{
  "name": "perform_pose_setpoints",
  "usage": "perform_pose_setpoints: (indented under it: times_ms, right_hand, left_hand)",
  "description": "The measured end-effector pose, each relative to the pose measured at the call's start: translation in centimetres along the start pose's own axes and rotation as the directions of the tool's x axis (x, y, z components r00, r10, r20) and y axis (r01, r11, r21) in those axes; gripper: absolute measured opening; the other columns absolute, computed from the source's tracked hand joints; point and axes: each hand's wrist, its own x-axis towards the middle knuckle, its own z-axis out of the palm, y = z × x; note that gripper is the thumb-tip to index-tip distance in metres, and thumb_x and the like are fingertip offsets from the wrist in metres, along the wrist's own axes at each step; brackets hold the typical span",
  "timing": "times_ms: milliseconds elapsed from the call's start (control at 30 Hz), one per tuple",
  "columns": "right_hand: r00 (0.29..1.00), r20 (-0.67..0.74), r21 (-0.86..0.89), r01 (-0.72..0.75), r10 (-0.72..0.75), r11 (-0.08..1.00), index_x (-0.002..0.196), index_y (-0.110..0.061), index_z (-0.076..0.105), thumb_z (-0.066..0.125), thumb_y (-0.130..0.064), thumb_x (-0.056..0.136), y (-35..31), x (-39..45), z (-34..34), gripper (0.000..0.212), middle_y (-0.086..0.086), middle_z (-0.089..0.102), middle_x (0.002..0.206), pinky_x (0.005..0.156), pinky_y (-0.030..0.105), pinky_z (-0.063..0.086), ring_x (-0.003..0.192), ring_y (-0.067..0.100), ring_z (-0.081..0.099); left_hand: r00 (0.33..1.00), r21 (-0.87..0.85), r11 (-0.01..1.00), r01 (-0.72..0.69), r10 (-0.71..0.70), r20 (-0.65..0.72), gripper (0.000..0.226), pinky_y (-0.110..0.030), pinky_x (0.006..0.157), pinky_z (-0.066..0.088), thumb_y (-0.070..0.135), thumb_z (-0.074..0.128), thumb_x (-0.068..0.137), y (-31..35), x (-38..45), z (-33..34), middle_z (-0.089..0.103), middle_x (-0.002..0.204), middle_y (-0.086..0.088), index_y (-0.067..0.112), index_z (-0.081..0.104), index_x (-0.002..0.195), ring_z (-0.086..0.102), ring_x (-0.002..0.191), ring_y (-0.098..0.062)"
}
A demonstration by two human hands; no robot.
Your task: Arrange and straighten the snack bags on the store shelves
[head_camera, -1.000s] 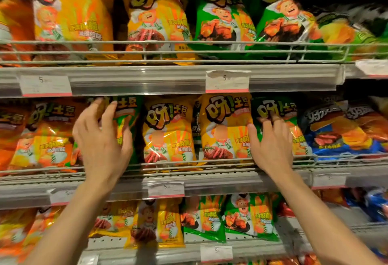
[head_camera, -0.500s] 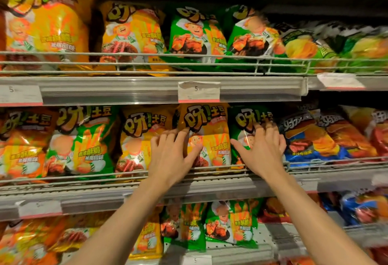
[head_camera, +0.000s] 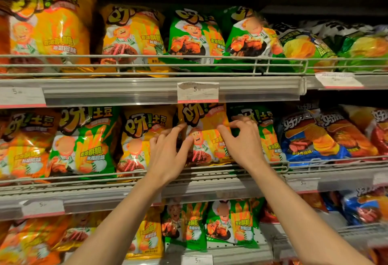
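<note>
On the middle shelf a yellow snack bag (head_camera: pixel 206 122) stands upright behind the wire front rail (head_camera: pixel 84 177). My left hand (head_camera: pixel 168 155) lies with straight fingers along that bag's left edge, thumb on its front. My right hand (head_camera: pixel 241 141) has curled fingers round the bag's right edge, thumb on the front, next to a green bag (head_camera: pixel 266 136). Another yellow bag (head_camera: pixel 138 136) stands just left of my left hand.
Rows of yellow, green and orange bags fill the top shelf (head_camera: pixel 126 94) and the lower shelf (head_camera: pixel 231 252). Blue and red bags (head_camera: pixel 310 139) lean at the middle shelf's right. A price tag (head_camera: pixel 197 91) hangs just above the held bag.
My left hand moved right from the far green bag to the middle yellow bag. My right hand shifted left off the green bag and curled onto the yellow bag's right edge.
</note>
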Motion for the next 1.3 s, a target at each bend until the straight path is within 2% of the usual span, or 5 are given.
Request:
perform_pose_setpoints:
  times_ms: [167,733,867,1033,1300]
  right_hand:
    - [0.979,0.103,0.287,-0.197,0.174,0.937,0.095,-0.02,0.068,0.064,-0.047,0.094,-1.0,0.7,-0.9,0.027,-0.001,0.071,0.092,0.084,0.045,0.056,0.092,0.023,0.068]
    - [0.908,0.275,0.564,-0.418,0.315,0.712,0.098,-0.013,0.072,0.071,-0.042,0.093,-2.7,-2.1,-2.3,0.029,0.006,0.078,0.096,0.081,0.042,0.063,0.09,0.022,0.076]
    - [0.917,0.325,0.554,-0.383,0.232,0.739,0.104,-0.013,0.07,0.068,-0.048,0.093,-4.2,-4.1,-1.0,0.037,0.003,0.078,0.097,0.077,0.036,0.061,0.09,0.017,0.075]
    - [0.871,0.469,0.624,-0.446,0.15,0.642,0.123,-0.013,0.056,0.065,-0.046,0.094,-6.8,-5.7,0.9,0.045,-0.003,0.077,0.096,0.055,0.015,0.054,0.075,0.003,0.075]
    - [0.848,0.524,0.611,-0.434,0.072,0.662,0.12,-0.026,0.064,0.065,-0.056,0.09,-10.5,-7.6,6.1,0.042,-0.005,0.078,0.107,0.081,0.031,0.06,0.093,0.01,0.076]
  left_hand:
    - [0.998,-0.25,0.967,0.054,-0.045,0.043,0.056,-0.041,0.117,0.032,0.055,0.036,0.1,0.2,0.0,-1.1,0.051,0.15,0.01,0.029,0.044,0.15,0.045,0.138,-0.013]
    - [0.909,-0.653,0.631,0.418,-0.294,0.297,0.073,-0.043,0.098,0.056,0.07,0.06,0.087,0.8,-0.5,-4.4,0.06,0.135,0.006,0.031,0.043,0.147,0.061,0.121,-0.013]
    - [0.896,-0.588,0.677,0.444,-0.32,0.308,0.066,-0.023,0.069,0.044,0.064,0.056,0.093,0.4,-1.8,-5.6,0.052,0.113,0.022,0.036,0.033,0.148,0.055,0.096,0.003]
    - [0.911,-0.591,0.695,0.409,-0.352,0.216,0.091,-0.04,0.104,0.049,0.078,0.074,0.066,-2.4,-3.5,-8.0,0.059,0.135,0.006,0.042,0.04,0.143,0.06,0.123,-0.017]
    - [0.928,-0.548,0.755,0.361,-0.347,0.134,0.075,-0.015,0.084,0.049,0.059,0.071,0.079,-5.6,-7.0,-11.9,0.059,0.121,0.028,0.041,0.039,0.144,0.062,0.107,0.011]
